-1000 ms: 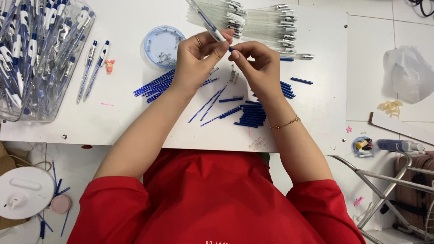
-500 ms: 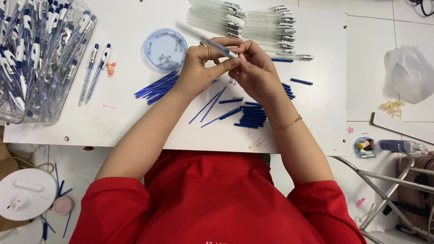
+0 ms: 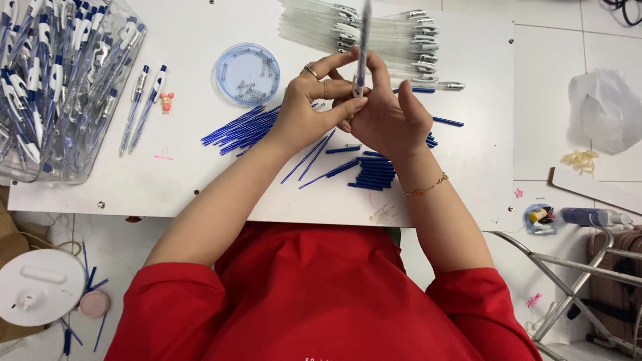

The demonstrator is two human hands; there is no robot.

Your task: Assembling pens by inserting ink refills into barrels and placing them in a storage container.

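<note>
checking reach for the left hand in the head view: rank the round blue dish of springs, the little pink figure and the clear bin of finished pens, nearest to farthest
From the left hand:
1. Round blue dish of springs, just to its left.
2. Little pink figure, farther left, beside two loose pens.
3. Clear bin of finished pens, at the board's far left edge.

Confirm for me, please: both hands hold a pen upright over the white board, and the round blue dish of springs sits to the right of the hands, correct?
Not quite: in the head view the round blue dish sits left of the hands. The left hand and right hand do hold the pen upright over the white board.
</note>
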